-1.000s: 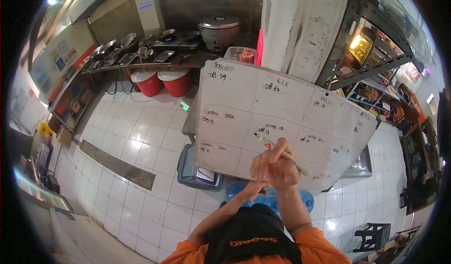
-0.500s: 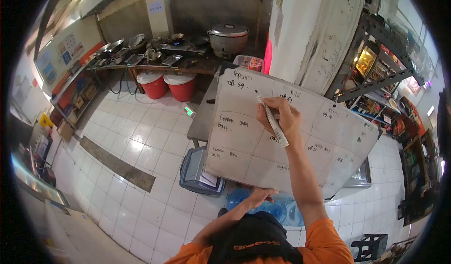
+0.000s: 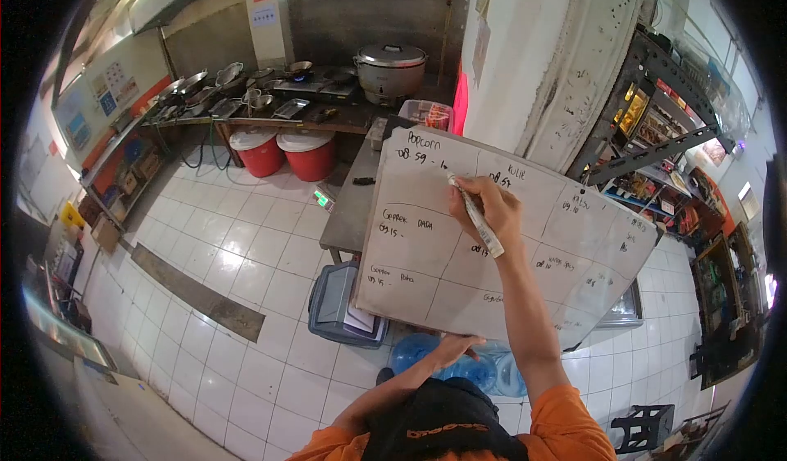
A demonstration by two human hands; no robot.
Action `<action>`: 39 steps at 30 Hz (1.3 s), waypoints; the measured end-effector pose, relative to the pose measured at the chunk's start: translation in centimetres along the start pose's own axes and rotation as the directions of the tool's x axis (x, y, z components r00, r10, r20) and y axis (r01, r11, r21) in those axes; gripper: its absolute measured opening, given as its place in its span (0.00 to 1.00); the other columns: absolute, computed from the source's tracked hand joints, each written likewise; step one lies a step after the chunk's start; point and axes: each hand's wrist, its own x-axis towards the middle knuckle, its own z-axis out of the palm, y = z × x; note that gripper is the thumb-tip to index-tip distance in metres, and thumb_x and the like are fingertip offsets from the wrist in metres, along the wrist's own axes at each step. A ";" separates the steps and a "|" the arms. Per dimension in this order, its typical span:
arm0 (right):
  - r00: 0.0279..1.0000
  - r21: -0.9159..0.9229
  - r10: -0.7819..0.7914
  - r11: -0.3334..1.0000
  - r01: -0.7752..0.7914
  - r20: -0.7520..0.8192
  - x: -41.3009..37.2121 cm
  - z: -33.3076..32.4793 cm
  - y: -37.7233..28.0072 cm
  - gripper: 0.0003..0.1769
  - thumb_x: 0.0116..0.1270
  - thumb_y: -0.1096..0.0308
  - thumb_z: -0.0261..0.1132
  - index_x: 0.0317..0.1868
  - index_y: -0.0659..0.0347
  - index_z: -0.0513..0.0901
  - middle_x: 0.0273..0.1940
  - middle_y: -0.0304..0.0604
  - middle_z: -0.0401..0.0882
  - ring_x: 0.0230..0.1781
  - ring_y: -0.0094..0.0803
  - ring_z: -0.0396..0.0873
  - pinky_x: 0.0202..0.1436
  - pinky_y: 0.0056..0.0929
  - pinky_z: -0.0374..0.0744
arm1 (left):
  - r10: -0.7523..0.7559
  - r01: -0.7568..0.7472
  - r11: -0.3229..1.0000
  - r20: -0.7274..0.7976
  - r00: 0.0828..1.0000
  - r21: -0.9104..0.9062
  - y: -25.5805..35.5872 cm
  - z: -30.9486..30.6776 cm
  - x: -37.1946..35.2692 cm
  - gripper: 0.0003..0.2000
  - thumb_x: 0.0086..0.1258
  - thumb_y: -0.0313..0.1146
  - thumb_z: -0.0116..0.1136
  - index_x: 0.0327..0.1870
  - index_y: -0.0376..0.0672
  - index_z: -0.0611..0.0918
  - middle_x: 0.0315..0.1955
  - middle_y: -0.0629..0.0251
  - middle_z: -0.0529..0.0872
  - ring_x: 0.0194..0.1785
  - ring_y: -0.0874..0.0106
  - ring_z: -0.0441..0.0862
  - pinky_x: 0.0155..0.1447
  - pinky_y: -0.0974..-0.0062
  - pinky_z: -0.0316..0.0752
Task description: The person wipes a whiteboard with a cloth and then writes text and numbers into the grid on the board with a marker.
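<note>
A whiteboard (image 3: 426,239) ruled into boxes leans in front of me, with handwritten labels and times in black. My right hand (image 3: 492,207) pinches a white marker (image 3: 475,215). The marker's dark tip is at the board in the upper-left box, beside "Popcorn" and "08.59 -", where a short new stroke shows. At the board's lower edge is my left hand (image 3: 453,353), its fingers curled at the rim and partly hidden there.
Blue water jugs (image 3: 475,371) and a grey bin (image 3: 344,301) stand below the board. A metal table (image 3: 348,215) is behind its left side. Farther back are red buckets (image 3: 305,157), a rice cooker (image 3: 391,71) and a counter with pans. Shelving (image 3: 656,133) stands right.
The marker tip has come onto the board after the dash, leaving a new mark there. My right hand has shifted slightly down. My left hand stays at the lower edge.
</note>
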 end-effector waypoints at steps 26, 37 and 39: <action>0.995 -0.083 -0.022 0.996 0.014 -0.099 0.1 -0.5 0.0 0.10 0.55 0.76 0.75 0.34 0.58 0.82 0.23 0.39 0.84 0.19 0.23 0.81 0.24 0.20 0.77 | -0.035 0.034 0.999 -0.046 0.998 -0.022 -1.5 -1.6 1.8 0.17 0.66 0.31 0.67 0.54 0.37 0.80 0.50 0.61 0.81 0.48 0.69 0.81 0.35 0.70 0.85; 0.995 -0.074 -0.050 0.996 0.044 -0.090 -0.3 -0.4 0.7 0.10 0.56 0.76 0.75 0.34 0.58 0.81 0.25 0.39 0.85 0.19 0.23 0.81 0.25 0.20 0.78 | -0.011 0.010 1.000 -0.044 0.999 -0.023 -0.9 -1.1 1.6 0.15 0.68 0.31 0.66 0.52 0.37 0.80 0.47 0.62 0.80 0.47 0.70 0.80 0.35 0.71 0.84; 0.992 -0.045 -0.016 0.999 0.010 -0.123 -0.3 -0.3 0.5 0.10 0.56 0.76 0.75 0.34 0.58 0.81 0.25 0.38 0.85 0.19 0.22 0.80 0.24 0.20 0.78 | -0.003 0.002 1.000 -0.038 0.999 -0.024 -0.9 -1.1 1.5 0.14 0.68 0.31 0.66 0.52 0.37 0.80 0.47 0.62 0.80 0.47 0.70 0.80 0.35 0.71 0.84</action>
